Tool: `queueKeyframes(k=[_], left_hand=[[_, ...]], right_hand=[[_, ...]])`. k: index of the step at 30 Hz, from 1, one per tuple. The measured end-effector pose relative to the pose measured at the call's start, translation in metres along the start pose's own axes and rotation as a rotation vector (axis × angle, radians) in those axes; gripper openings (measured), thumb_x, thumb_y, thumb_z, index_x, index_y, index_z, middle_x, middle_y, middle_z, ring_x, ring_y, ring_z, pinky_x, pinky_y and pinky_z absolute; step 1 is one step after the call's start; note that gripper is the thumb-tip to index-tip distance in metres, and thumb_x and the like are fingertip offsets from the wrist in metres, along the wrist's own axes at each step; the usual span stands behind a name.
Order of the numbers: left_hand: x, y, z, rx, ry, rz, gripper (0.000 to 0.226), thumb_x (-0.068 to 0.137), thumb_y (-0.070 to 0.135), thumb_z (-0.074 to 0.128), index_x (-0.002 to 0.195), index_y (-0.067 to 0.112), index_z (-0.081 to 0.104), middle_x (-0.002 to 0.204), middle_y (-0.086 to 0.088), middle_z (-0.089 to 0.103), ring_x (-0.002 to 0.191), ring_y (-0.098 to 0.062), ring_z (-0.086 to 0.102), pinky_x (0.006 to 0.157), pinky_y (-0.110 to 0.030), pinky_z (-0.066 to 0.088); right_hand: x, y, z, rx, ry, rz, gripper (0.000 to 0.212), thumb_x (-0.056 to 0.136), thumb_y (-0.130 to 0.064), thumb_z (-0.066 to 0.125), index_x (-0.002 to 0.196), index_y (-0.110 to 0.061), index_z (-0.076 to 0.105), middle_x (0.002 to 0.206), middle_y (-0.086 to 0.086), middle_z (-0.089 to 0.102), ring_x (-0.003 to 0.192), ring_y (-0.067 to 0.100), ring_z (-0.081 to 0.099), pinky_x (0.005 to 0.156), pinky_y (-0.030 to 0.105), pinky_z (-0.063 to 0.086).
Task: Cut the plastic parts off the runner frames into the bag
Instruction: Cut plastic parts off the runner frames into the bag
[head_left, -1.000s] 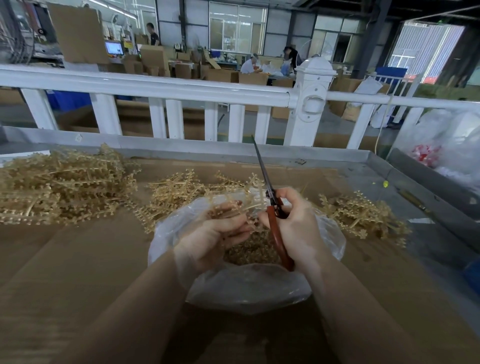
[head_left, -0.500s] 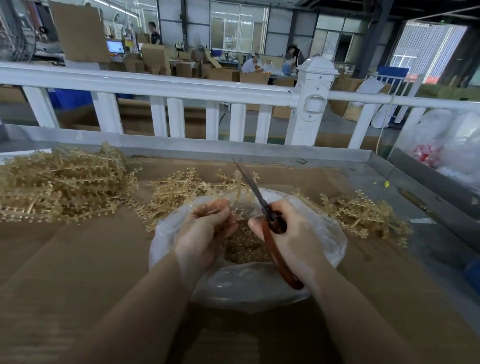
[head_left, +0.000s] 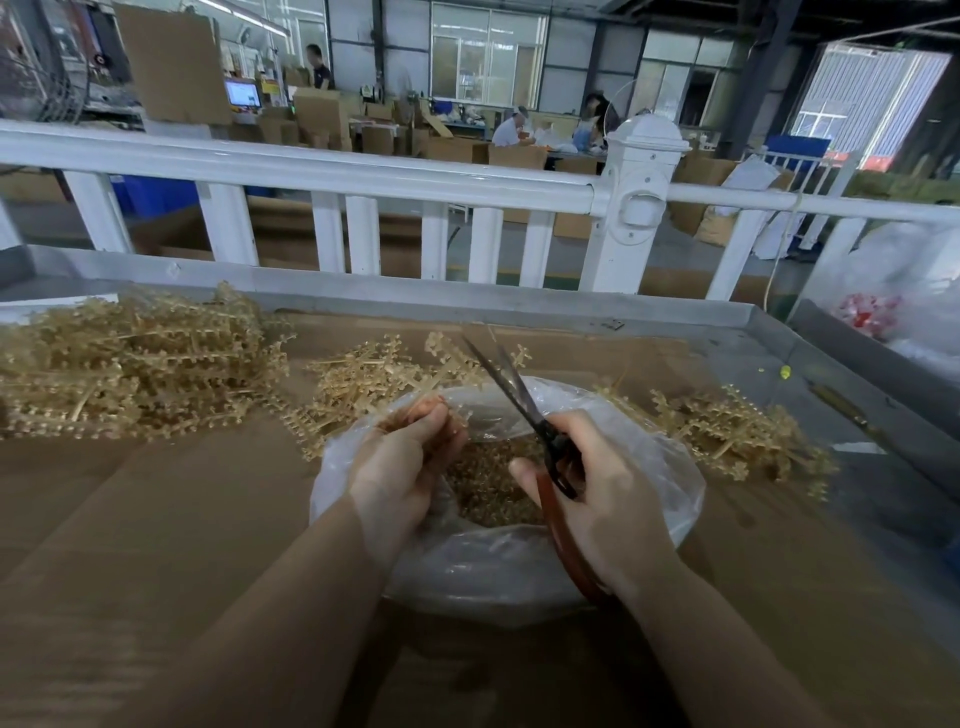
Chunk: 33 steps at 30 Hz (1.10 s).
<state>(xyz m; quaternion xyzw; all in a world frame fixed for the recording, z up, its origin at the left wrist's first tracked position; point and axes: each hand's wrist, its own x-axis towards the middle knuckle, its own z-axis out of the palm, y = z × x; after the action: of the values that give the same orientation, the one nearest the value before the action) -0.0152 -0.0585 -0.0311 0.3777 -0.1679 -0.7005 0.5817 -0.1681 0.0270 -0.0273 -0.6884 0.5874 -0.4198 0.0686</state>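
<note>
A clear plastic bag lies open on the cardboard in front of me, with a heap of small tan cut parts inside. My right hand grips scissors with red-brown handles; the blades are slightly apart and point up and left over the bag. My left hand is curled over the bag's left side and holds a small tan runner piece. Tan runner frames lie in a big pile at the left, a pile behind the bag and a pile at the right.
Brown cardboard covers the metal-rimmed table. A white railing runs along the far side. A large clear bag with red items stands at the right. People and cartons are far behind.
The scissors have tilted from nearly upright to leaning left, and the blades have parted a little. My left hand has curled tighter and moved up over the bag's left side.
</note>
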Motion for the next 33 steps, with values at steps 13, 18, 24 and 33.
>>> queueKeyframes(k=[13,18,24,33], left_hand=[[-0.009,-0.006,-0.001,0.039,-0.06,-0.023,0.01,0.088,-0.005,0.056,0.089,0.005,0.06,0.07,-0.006,0.065,0.053,-0.011,0.063,0.052,-0.021,0.056],[-0.009,-0.007,-0.003,0.047,-0.107,-0.024,0.01,0.089,-0.003,0.056,0.096,0.002,0.061,0.085,-0.009,0.063,0.076,-0.017,0.062,0.058,-0.023,0.058],[-0.011,-0.008,-0.005,0.07,-0.131,-0.031,0.01,0.09,-0.003,0.055,0.093,0.002,0.062,0.081,-0.008,0.067,0.07,-0.014,0.066,0.058,-0.022,0.057],[-0.013,-0.008,-0.005,0.069,-0.115,-0.037,0.013,0.09,-0.003,0.054,0.1,0.001,0.061,0.078,-0.007,0.069,0.063,-0.012,0.069,0.058,-0.022,0.058]], right_hand=[[0.006,0.009,0.003,-0.182,-0.209,-0.018,0.029,0.083,-0.056,0.054,0.098,-0.033,0.047,0.079,-0.017,0.051,0.084,0.005,0.049,0.067,0.023,0.037],[0.009,0.01,0.002,-0.152,-0.23,-0.001,0.03,0.084,-0.054,0.056,0.101,-0.031,0.049,0.085,-0.014,0.055,0.086,0.007,0.05,0.071,0.026,0.04],[0.008,0.011,0.002,-0.161,-0.26,-0.022,0.029,0.083,-0.055,0.055,0.1,-0.033,0.045,0.089,-0.013,0.054,0.09,0.009,0.05,0.075,0.027,0.042],[0.009,0.011,0.003,-0.156,-0.255,-0.038,0.027,0.084,-0.054,0.055,0.097,-0.033,0.044,0.087,-0.013,0.054,0.088,0.009,0.05,0.074,0.027,0.041]])
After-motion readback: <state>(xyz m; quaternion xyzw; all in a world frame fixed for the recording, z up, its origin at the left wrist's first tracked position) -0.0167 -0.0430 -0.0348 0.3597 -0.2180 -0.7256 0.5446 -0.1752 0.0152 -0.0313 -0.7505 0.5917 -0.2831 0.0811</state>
